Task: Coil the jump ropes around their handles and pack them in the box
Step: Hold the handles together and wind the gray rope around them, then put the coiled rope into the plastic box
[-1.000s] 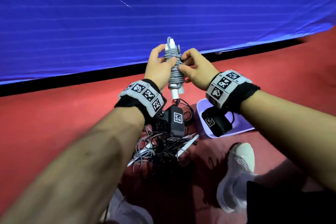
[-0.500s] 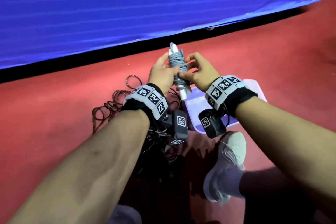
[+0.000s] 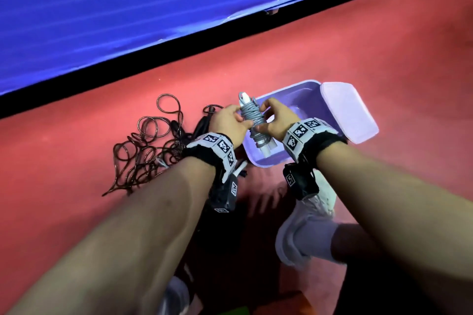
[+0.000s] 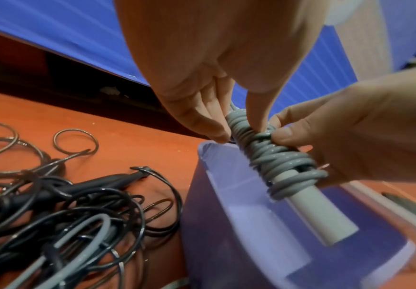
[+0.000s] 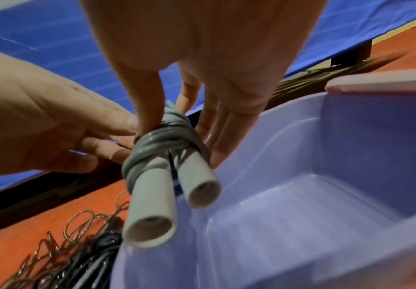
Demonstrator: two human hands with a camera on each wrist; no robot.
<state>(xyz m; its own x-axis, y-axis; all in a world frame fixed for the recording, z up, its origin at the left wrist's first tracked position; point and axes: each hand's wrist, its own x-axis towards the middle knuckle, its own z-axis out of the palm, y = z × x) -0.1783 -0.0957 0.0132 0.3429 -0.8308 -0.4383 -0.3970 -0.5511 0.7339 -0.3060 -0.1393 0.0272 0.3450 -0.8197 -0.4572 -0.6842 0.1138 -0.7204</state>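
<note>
A grey jump rope is coiled tightly round its two pale handles. Both hands hold this bundle over the open lilac box. My left hand pinches the coil from the left, and my right hand pinches it from the right. The handle ends point down into the box, which holds nothing else that I can see.
A tangle of dark jump ropes lies on the red floor left of the box. The box lid lies open to the right. A blue padded wall runs behind. My white shoe is near the box.
Both hands have lowered the coiled grey rope from chest height down over the open box. The head view tilted down, so the box and the loose ropes are now in full sight.
</note>
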